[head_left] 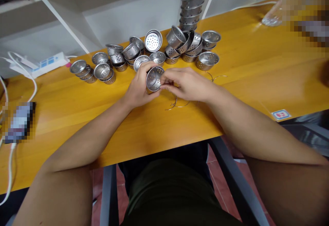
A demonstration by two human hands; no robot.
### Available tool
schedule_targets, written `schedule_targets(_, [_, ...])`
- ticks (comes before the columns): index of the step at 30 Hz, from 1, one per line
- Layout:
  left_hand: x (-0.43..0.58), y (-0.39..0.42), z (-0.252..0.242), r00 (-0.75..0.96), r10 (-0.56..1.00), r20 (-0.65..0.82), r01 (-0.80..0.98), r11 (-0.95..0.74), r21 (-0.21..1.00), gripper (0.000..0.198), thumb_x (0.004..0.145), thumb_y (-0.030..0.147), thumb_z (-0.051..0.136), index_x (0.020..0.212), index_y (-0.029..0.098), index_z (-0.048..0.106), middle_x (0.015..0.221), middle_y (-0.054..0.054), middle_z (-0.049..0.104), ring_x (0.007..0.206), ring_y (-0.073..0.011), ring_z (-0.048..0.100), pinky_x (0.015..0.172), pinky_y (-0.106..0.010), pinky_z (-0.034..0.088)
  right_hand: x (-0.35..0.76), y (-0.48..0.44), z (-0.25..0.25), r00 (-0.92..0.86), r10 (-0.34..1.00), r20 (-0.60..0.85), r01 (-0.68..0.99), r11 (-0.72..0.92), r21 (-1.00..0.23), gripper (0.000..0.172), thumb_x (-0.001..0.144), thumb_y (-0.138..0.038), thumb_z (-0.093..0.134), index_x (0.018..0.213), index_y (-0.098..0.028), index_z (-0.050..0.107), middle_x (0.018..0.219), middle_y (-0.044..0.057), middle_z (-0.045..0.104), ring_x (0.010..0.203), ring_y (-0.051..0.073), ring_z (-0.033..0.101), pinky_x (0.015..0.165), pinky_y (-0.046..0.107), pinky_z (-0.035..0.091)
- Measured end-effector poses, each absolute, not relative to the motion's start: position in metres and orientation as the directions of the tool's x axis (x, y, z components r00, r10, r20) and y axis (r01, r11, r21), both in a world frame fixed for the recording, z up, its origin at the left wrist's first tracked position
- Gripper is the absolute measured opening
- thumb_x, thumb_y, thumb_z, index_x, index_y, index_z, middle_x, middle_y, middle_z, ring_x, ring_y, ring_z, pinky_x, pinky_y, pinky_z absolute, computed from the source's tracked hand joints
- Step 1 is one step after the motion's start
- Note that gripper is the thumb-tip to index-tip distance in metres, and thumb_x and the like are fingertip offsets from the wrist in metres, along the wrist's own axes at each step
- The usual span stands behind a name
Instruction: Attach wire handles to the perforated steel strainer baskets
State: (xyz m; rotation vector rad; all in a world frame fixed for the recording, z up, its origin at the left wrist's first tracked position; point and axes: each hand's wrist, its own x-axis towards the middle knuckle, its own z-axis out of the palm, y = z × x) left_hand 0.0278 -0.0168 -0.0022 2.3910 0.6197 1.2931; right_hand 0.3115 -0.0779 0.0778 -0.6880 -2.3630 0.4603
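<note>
Pale shelving (128,20) backs the yellow table (77,116), where a pixelated device (19,121) lies unreadable far left. Perforated cups (117,58) come next, several overlapping. Just in front of them, the left hand (140,85), forearm slanting inward, curls around one metal cup (153,78), grasping it, its underside hidden. At its right rim the right hand (183,82) bunches its fingers; what they pinch I can't tell. Thin wires (180,106) beneath are partly covered; beyond, a clear container (272,17) blurs.

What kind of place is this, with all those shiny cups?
It looks like an indoor work desk, maybe in an office or small workshop; I can't tell which. The clues are the yellow-brown desk, the power strip and the many metal cups with holes.
</note>
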Motion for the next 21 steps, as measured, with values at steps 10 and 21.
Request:
schedule_targets(10, [0.028, -0.016, -0.019, 0.459, 0.547, 0.700, 0.183, -0.829, 0.528, 0.114, 0.097, 0.107, 0.093, 0.179, 0.041, 0.049, 0.171, -0.013, 0.067, 0.165, -0.0436, 0.073, 0.145, -0.069, 0.064, 0.321, -0.070, 0.078, -0.685, 0.564, 0.460, 0.316, 0.800, -0.510, 0.012, 0.119, -0.030, 0.080, 0.130, -0.027, 0.079, 0.108, 0.005, 0.083, 0.096, 0.027, 0.075, 0.092, 0.041, 0.058])
schedule_targets(21, [0.024, -0.021, -0.020, 0.397, 0.587, 0.706, 0.149, -0.800, 0.581, 0.106, 0.104, 0.090, 0.100, 0.178, 0.036, 0.046, 0.162, -0.012, 0.074, 0.146, -0.0358, 0.083, 0.133, -0.056, 0.069, 0.317, -0.067, 0.068, -0.594, 0.560, 0.578, 0.339, 0.825, -0.452, 0.023, 0.126, -0.036, 0.069, 0.142, -0.029, 0.084, 0.134, 0.013, 0.083, 0.110, 0.032, 0.080, 0.099, 0.049, 0.070])
